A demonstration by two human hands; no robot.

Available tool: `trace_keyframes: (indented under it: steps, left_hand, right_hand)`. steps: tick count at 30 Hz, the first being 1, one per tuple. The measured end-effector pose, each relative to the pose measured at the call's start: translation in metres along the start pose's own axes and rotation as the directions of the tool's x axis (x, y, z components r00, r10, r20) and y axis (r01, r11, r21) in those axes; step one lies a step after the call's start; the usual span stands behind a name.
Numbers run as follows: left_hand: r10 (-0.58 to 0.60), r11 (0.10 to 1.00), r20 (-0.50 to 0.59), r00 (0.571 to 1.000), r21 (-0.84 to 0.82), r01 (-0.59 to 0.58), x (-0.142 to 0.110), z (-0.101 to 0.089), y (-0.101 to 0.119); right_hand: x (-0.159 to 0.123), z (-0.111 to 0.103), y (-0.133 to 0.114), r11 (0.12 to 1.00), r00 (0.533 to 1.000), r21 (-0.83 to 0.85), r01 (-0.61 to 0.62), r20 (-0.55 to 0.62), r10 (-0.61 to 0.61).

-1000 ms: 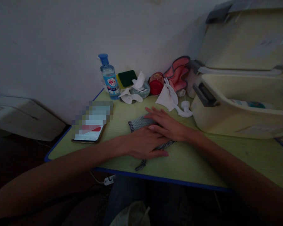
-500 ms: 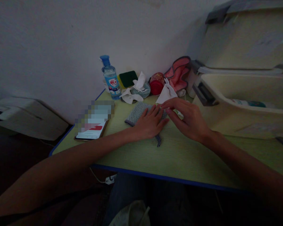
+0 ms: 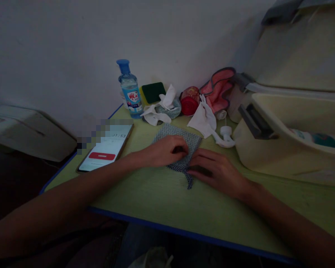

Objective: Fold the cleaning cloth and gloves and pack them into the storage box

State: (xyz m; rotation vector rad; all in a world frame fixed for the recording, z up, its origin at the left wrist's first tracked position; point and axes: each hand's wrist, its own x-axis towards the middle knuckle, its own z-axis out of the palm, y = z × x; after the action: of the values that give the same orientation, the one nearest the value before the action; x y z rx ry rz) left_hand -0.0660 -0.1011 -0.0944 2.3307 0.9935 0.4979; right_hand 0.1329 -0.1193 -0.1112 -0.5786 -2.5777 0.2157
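Note:
A grey woven cloth [image 3: 174, 130] with dark checked trim lies flat on the table, and a short strip of the trim sticks out towards me. My left hand [image 3: 167, 150] is over its middle, fingers curled down to the thumb, closed on the cloth; the exact pinch is partly hidden. At the cloth's right edge, my right hand [image 3: 217, 171] has its fingertips bent around the border, thumb nearer to me. Just beyond lies a white cloth or tissue [image 3: 202, 119], with a white pump head [image 3: 226, 132] at its right.
A phone [image 3: 106, 149] lies at the left. Along the wall stand a blue-capped detergent bottle [image 3: 131, 96], a green-yellow sponge [image 3: 153, 93], a red-lidded jar [image 3: 190, 106] and a pink cloth [image 3: 217, 89]. An open cream storage box [image 3: 257, 156] takes up the right of the table [image 3: 162, 201].
My left hand has gone from lying flat on the cloth to curled fingers. My right hand has come down and nearer to me, to the cloth's right edge. The view has shifted slightly.

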Motion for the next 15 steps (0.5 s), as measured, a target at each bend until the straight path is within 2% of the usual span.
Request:
trace_keyframes:
  steps: [3, 7, 11, 15]
  left_hand:
    - [0.039, 0.998, 0.041, 0.998, 0.054, -0.041, -0.0059, -0.0033, 0.0030]
    - [0.055, 0.994, 0.075, 0.996, 0.090, -0.061, -0.0110, -0.0047, 0.0059]
    - [0.058, 0.990, 0.044, 0.997, 0.128, -0.063, -0.0115, -0.0025, 0.0048]
    - [0.063, 0.985, 0.030, 0.998, 0.162, -0.068, -0.0097, -0.0028, 0.0002]
  right_hand:
    - [0.0014, 0.0043, -0.0022, 0.999, 1.000, -0.039, -0.029, 0.008, 0.029]
    - [0.0027, 0.0067, -0.0055, 0.990, 0.995, -0.116, -0.084, -0.056, 0.078]
    - [0.0017, 0.0073, -0.0064, 0.984, 0.985, -0.108, -0.142, -0.118, 0.129]
    - [-0.0009, 0.0038, -0.0038, 0.987, 0.985, -0.066, -0.147, -0.101, 0.140]
